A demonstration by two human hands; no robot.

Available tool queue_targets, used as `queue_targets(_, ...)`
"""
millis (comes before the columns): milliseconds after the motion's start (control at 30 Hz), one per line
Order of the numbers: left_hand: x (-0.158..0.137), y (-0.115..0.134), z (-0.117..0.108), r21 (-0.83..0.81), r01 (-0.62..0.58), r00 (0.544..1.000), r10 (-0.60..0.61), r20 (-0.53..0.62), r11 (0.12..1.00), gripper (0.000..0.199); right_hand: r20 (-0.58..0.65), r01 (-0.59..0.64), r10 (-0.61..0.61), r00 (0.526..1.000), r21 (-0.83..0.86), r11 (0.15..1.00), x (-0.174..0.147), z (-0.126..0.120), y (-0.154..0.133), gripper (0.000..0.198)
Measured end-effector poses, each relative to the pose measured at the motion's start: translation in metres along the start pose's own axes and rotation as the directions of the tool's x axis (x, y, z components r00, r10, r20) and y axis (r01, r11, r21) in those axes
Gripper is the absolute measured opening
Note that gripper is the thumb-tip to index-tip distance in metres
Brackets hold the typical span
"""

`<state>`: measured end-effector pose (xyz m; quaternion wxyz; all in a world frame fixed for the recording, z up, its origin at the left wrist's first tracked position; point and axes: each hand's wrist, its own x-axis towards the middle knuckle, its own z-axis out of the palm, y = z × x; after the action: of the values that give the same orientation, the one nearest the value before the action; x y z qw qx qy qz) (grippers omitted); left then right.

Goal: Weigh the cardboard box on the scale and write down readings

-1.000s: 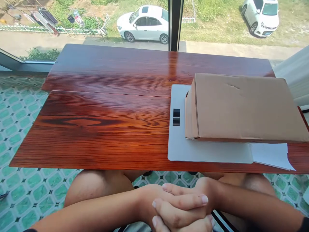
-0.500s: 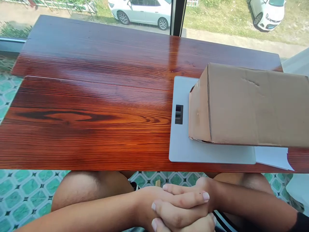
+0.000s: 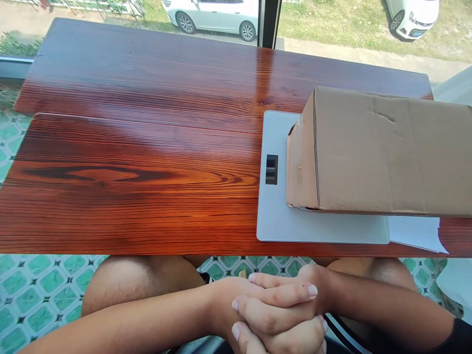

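Note:
My left hand (image 3: 236, 292) and my right hand (image 3: 313, 280) are clasped together over my lap, just below the table's front edge. Their fingers are interlaced and bent round each other, and no object shows between them. The palms are hidden. Beyond the hands, a flat pale board resembling a glass bathroom scale (image 3: 320, 228), with a small dark display window, lies on the reddish wooden table (image 3: 147, 211). A large brown cardboard box (image 3: 391, 157) rests on top of it, apart from both hands.
White paper (image 3: 416, 233) sticks out from under the box at the front right. The box runs past the right edge of the view. Behind the table stand a window with a dark post (image 3: 267, 24) and parked white cars outside. My knees are under the table edge.
The table, scale and box appear slightly higher in the picture, as the view has tilted a little. The hands stay clasped in the same pose.

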<state>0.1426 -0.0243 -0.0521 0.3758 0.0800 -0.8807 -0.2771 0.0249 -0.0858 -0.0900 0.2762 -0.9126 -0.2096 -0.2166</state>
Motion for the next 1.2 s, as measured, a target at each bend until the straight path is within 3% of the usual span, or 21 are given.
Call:
queue_targets(133,-0.002,0.018,-0.004,0.026,0.256,0.964,-0.257,0.072,0.966,0.037,-0.071,0.083,-0.082,0.994,0.014,0.996,0.001,0.000,-0.010,0.018)
queue_targets(233,-0.002,0.033,-0.007,0.094,0.424,0.894,-0.433,0.118,0.901,0.042,-0.123,0.145,-0.142,0.982,0.010,0.989,0.004,0.000,-0.017,0.021)
queue_targets(333,0.001,0.039,-0.010,0.131,0.427,0.882,-0.444,0.158,0.895,0.048,-0.246,0.209,-0.206,0.947,-0.010,0.978,0.006,0.001,-0.025,0.023)
queue_targets(433,0.003,0.039,-0.010,0.132,0.399,0.895,-0.417,0.160,0.907,0.046,-0.452,0.250,-0.252,0.856,-0.064,0.966,0.005,0.004,-0.038,0.020)
queue_targets(500,0.003,0.037,-0.010,0.113,0.376,0.909,-0.389,0.149,0.920,0.041,-0.516,0.255,-0.258,0.817,-0.079,0.964,0.005,0.011,-0.044,0.015)
queue_targets(600,0.003,0.028,-0.007,0.076,0.291,0.945,-0.299,0.133,0.954,0.034,-0.614,0.278,-0.277,0.739,-0.096,0.956,0.022,0.030,-0.036,0.046)
queue_targets(667,0.004,0.019,-0.004,0.070,0.165,0.978,-0.172,0.116,0.984,0.034,-0.817,0.334,-0.337,0.467,-0.190,0.923,0.045,0.047,-0.017,0.059)
queue_targets(733,0.006,0.013,-0.002,0.073,0.038,0.994,-0.046,0.102,0.997,0.034,-0.910,0.347,-0.362,0.205,-0.278,0.896,0.070,0.061,0.006,0.065)
queue_targets(767,0.007,0.011,-0.001,0.074,-0.010,0.995,0.002,0.100,0.997,0.033,-0.927,0.341,-0.359,0.107,-0.305,0.889,0.080,0.066,0.017,0.067)
queue_targets(800,0.008,0.011,0.000,0.075,-0.037,0.995,0.029,0.100,0.996,0.032,-0.932,0.337,-0.361,0.041,-0.327,0.883,0.087,0.069,0.024,0.070)
queue_targets(833,0.009,0.012,0.000,0.077,-0.042,0.995,0.035,0.096,0.996,0.031,-0.930,0.336,-0.368,0.005,-0.345,0.876,0.090,0.070,0.028,0.074)
queue_targets(867,0.010,0.013,0.000,0.080,-0.038,0.996,0.031,0.089,0.996,0.029,-0.929,0.330,-0.371,0.005,-0.348,0.877,0.088,0.070,0.027,0.077)
queue_targets(900,0.010,0.015,0.001,0.081,-0.041,0.996,0.034,0.082,0.996,0.028,-0.928,0.319,-0.369,0.048,-0.336,0.886,0.083,0.068,0.021,0.079)
queue_targets(933,0.010,0.016,0.001,0.080,-0.049,0.995,0.042,0.089,0.996,0.027,-0.924,0.297,-0.357,0.138,-0.305,0.905,0.074,0.065,0.012,0.082)
queue_targets(1000,0.010,0.018,0.003,0.065,-0.051,0.995,0.045,0.090,0.997,0.024,-0.844,0.226,-0.296,0.447,-0.214,0.950,0.053,0.056,-0.012,0.074)
queue_targets(1033,0.009,0.018,0.004,0.054,-0.033,0.996,0.029,0.081,0.998,0.021,-0.768,0.186,-0.251,0.589,-0.173,0.967,0.043,0.051,-0.024,0.056)
queue_targets(1067,0.009,0.017,0.005,0.041,-0.009,0.998,0.006,0.070,0.999,0.019,-0.749,0.174,-0.233,0.621,-0.158,0.972,0.036,0.046,-0.035,0.026)
queue_targets(1100,0.009,0.016,0.006,0.022,0.019,0.998,-0.020,0.057,1.000,0.018,-0.724,0.155,-0.216,0.656,-0.151,0.976,0.030,0.041,-0.044,0.016)
queue_targets(1200,0.008,0.015,0.007,-0.044,0.031,0.996,-0.027,0.086,0.999,0.019,-0.685,0.093,-0.186,0.704,-0.171,0.981,0.027,0.033,-0.057,0.035)
